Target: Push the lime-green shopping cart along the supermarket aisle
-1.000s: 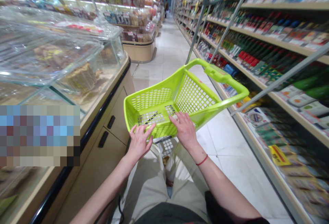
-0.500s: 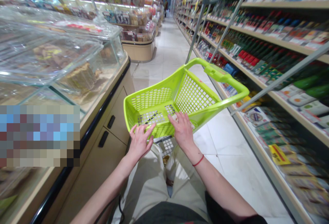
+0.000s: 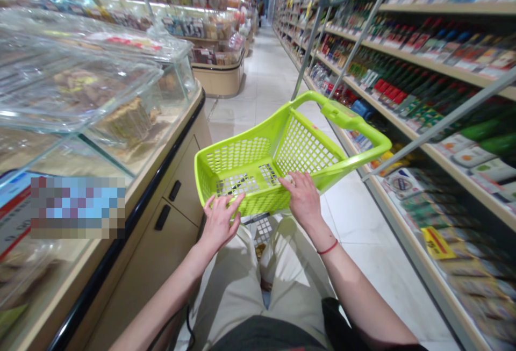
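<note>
The left hand [image 3: 221, 219], fingers spread, touches the green basket [image 3: 262, 200] ahead; to its right, the right hand [image 3: 305, 199] overlaps the rim, grip unclear.

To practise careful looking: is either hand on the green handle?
No, the left hand and right hand are at the basket's near rim, away from the handle.
</note>
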`<action>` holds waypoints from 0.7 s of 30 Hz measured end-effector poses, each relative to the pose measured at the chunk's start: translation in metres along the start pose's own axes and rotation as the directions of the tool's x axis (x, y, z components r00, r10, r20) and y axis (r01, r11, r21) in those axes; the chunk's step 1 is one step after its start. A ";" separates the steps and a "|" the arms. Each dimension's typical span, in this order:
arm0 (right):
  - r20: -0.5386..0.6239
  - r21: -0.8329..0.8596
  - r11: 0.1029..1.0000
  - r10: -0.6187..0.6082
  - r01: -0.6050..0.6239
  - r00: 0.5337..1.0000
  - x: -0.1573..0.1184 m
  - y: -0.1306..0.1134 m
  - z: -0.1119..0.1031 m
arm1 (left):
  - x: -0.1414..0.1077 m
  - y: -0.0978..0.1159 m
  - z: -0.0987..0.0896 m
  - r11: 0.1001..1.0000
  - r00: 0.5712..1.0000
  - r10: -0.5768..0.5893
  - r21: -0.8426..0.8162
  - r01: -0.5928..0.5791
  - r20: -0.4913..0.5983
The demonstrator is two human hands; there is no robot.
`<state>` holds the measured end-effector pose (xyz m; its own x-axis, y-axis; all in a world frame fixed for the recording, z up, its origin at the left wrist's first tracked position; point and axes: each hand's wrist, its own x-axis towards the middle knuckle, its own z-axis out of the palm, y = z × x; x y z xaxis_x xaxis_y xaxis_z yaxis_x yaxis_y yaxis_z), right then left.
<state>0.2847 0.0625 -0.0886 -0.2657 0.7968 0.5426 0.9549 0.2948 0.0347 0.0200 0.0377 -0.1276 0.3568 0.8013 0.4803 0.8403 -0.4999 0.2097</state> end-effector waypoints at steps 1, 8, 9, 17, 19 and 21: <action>-0.007 -0.009 1.000 0.008 -0.008 1.000 0.000 0.002 -0.001 | 0.000 0.000 0.000 1.000 1.000 0.000 -0.004 0.000 -0.003; -0.019 -0.008 0.999 0.034 -0.034 0.999 0.001 -0.006 -0.002 | -0.001 0.000 -0.001 1.000 1.000 0.004 -0.011 -0.004 -0.010; -0.026 -0.007 0.999 0.037 -0.037 0.999 0.001 -0.007 -0.002 | -0.001 -0.001 -0.001 1.000 1.000 0.006 -0.012 -0.006 -0.010; -0.039 0.043 0.999 0.005 -0.003 0.999 -0.001 -0.047 0.008 | -0.001 0.003 -0.001 1.000 1.000 -0.010 -0.022 0.010 -0.005; -0.023 0.069 0.997 -0.019 0.020 1.000 -0.002 -0.059 0.011 | -0.001 0.005 -0.001 1.000 1.000 -0.014 -0.020 0.013 -0.006; -0.001 0.095 0.995 -0.042 0.042 0.999 -0.002 -0.066 0.013 | -0.001 0.005 -0.001 1.000 1.000 -0.013 -0.016 0.013 -0.007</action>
<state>0.2208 0.0485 -0.1031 -0.3052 0.7832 0.5416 0.9260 0.3767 -0.0229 0.0237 0.0341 -0.1260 0.3428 0.8053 0.4837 0.8384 -0.4946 0.2292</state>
